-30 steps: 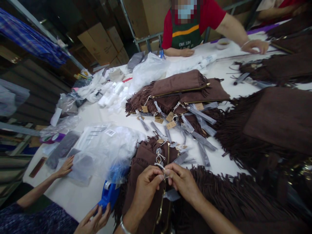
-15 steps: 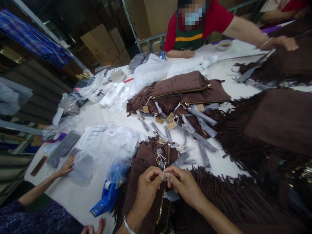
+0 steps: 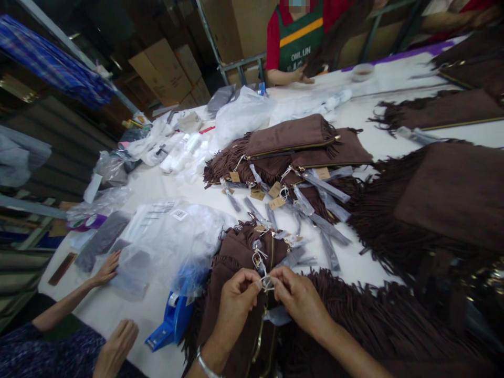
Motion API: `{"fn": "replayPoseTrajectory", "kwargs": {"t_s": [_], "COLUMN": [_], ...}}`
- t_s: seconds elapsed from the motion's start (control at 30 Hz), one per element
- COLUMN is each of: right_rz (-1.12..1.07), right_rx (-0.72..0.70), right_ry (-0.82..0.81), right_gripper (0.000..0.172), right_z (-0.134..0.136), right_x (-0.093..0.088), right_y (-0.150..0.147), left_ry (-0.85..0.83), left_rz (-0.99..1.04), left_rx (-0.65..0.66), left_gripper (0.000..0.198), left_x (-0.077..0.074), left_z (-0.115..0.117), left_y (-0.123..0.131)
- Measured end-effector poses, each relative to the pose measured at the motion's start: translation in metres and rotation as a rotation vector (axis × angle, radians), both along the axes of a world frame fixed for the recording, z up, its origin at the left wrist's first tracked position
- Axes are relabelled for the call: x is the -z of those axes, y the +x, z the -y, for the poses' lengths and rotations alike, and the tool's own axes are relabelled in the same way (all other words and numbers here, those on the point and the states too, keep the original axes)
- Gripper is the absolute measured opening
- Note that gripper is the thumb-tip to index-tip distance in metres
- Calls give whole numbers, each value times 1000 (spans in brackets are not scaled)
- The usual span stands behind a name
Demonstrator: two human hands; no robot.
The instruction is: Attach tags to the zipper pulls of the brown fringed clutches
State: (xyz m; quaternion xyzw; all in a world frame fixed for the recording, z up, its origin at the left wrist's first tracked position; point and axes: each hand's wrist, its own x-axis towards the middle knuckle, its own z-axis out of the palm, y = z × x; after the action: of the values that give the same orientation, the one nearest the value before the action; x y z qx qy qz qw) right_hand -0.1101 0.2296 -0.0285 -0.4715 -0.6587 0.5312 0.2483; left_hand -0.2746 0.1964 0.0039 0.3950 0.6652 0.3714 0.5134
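White string, opened into a small loop between two bare hands, just above a brown fringed bag near the front of the table. Pinched at one side by thumb and fingers of the left hand; pinched at the other by thumb and fingers of the right hand – firm at both sides. Silver bracelet on left wrist. Below the hands: gold zipper and clear-wrapped piece, lying on the brown material.

Beyond the hands: tan paper tags and grey wrapped strips, spread beside a stack of brown bags. To the right, larger fringed bag, flat side up.

To the left, blue tape dispenser beside clear plastic bags. At the same side, one co-worker's hand against the plastic, with the other loosely curled near the table edge – contents, if any, not determinable. Across the table: person in green apron, partly out of view, and white bowl. Behind, cardboard boxes.
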Motion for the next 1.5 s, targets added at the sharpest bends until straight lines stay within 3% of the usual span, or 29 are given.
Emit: {"fn": "replayPoseTrajectory", "kwargs": {"t_s": [0.23, 0.43, 0.53, 0.63, 0.8, 0.87, 0.97, 1.07, 1.17, 1.27, 1.37, 1.5], "right_rz": [88, 137, 127, 179, 238, 197, -37, -361, -529, -554, -529, -453], "right_rx": [-82, -251, -244, -170, -108, -133, -108, 40, 228, 343, 435, 530], "right_ry": [97, 165, 165, 174, 279, 191, -163, -564, -793, -826, -712, -534], "right_gripper": [15, 11, 19, 24, 17, 12, 8, 16, 29, 36, 36, 30], "right_z": [0, -1, 1, 4, 5, 5, 6, 8, 13, 21, 28, 33], "right_x": [1, -21, -25, -22, -23, -23, -19, -14, -15, -14, -8, -1], "right_y": [-1, 14, 22, 24, 25, 30, 34, 30, 17, 1, -11, -19], "left_ry": [-164, -271, -325, -356, -315, -318, -330, -367, -396, -425, -423, -343], "left_rz": [332, 193, 266, 483, 658, 679, 661, 634, 642, 668, 679, 550], "left_rx": [153, 262, 170, 47, -95, -138, -145, -111, -77, -37, 47, 166], "left_gripper": [20, 25, 25, 23, 20, 17, 22, 34, 43, 55, 66, 67], "left_x": [-11, -20, -18, -13, -14, -16, -19, -18, -16, -14, -15, -18], "left_z": [-7, -21, -21, -16, -6, -2, 3, 9, 14, 19, 23, 29], "left_y": [-6, -7, -8, -8, -10, -12, -16, -20, -23, -24, -22, -16]}}
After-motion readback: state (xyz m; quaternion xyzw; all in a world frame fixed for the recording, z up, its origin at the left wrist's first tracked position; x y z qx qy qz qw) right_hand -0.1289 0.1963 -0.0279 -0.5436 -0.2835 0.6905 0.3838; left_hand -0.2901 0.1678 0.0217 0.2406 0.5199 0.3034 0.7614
